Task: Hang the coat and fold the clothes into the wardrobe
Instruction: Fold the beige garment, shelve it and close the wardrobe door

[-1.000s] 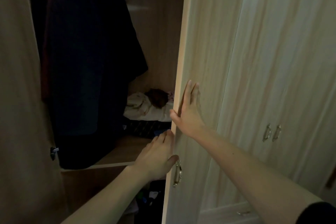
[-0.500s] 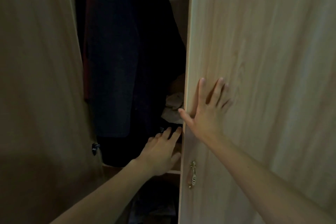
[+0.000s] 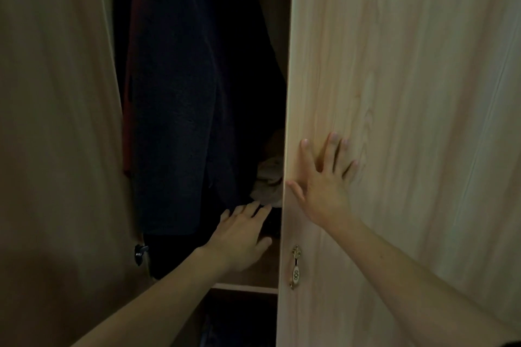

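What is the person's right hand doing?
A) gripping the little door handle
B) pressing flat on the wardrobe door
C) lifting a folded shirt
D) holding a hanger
B: the right hand lies with fingers spread flat on the wardrobe door, above the handle.

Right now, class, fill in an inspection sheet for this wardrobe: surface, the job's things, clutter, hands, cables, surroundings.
Surface: wooden shelf, front edge bare.
Job's things: dark coat hangs inside, red garment beside it; pale crumpled clothes on the shelf, partly behind the right door.
Clutter: dark shapes below the shelf, too dim to name.
Hands: left hand reaches into the gap, fingers straight; right hand flat on the right door, fingers spread.
Cables: nothing seen.
Surroundings: left door ajar; ornate handle on the right door.
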